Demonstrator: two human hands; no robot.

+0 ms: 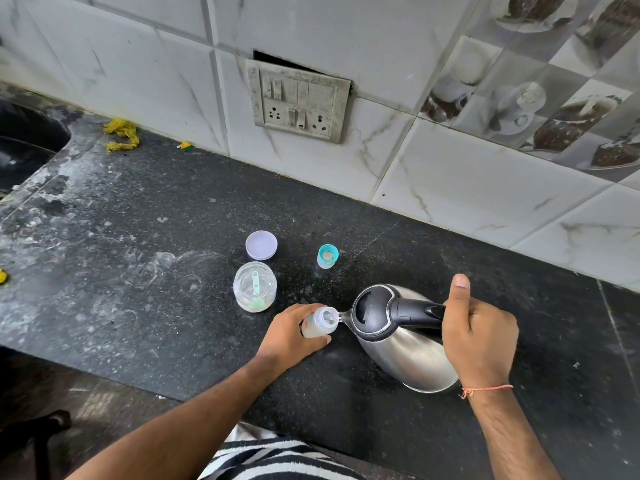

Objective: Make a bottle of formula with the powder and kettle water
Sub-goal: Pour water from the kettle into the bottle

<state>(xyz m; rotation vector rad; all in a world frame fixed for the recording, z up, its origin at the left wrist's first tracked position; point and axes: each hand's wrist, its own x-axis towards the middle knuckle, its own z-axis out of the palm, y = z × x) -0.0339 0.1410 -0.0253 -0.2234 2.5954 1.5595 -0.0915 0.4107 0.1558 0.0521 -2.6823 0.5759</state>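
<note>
Already the water stage is in hand: the tilted stainless-steel kettle with a black lid and handle [398, 327] has its spout right at the open mouth of the small translucent plastic baby bottle [320, 323], which stands on the dark speckled stone surface [173, 271] between the two hands. A pale, milky layer shows low in the bottle, so I judge that powder has gone in and water is being added; how full it is I cannot tell.

Behind the bottle, the clear round powder jar [255, 287] stands open with a pale green scoop [256, 278] resting inside, its lilac lid [261, 244] lying just beyond it. The teal-ringed bottle cap with teat [327, 256] sits apart, nearer the wall. Still to do, by my reckoning: finish the pour, set the kettle down, screw that cap on and shake.

The left hand [294, 332] steadies the bottle, its fingers [304, 308] curled round the far side and the thumb along the near side. The right hand [479, 332] grips the kettle's black handle, fingers wrapped tightly round it, with the thumb standing straight up, free of the handle.
</note>
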